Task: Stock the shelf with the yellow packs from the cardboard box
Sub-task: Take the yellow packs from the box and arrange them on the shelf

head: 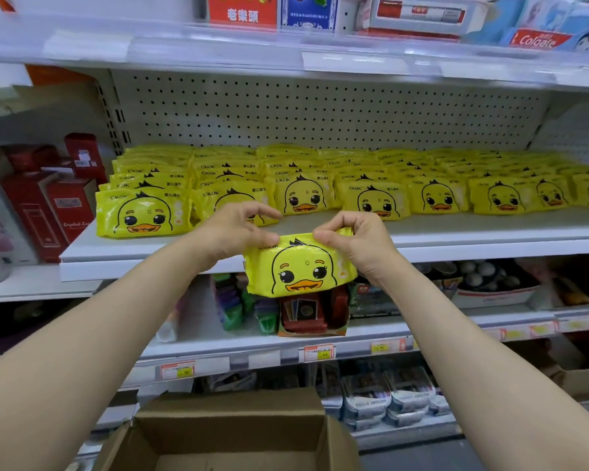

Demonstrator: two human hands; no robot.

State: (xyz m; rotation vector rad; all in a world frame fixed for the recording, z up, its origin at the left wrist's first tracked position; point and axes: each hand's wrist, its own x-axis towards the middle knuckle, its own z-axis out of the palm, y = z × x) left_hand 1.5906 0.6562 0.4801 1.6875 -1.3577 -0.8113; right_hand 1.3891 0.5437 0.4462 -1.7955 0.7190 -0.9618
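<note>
A yellow pack (301, 266) printed with a duck face hangs upright just in front of the white shelf (456, 232). My left hand (232, 232) pinches its top left edge and my right hand (357, 239) pinches its top right edge. On the shelf behind stand several rows of the same yellow packs (371, 195), filling it from left to right. The open cardboard box (232, 433) sits low in front of me; the part of its inside that shows holds no pack.
Red boxes (48, 205) stand on the neighbouring shelf at the left. The upper shelf carries toothpaste boxes (538, 39). Lower shelves hold small coloured packets (238, 307) and grey packs (388, 396). A pegboard back wall (320, 110) closes the shelf.
</note>
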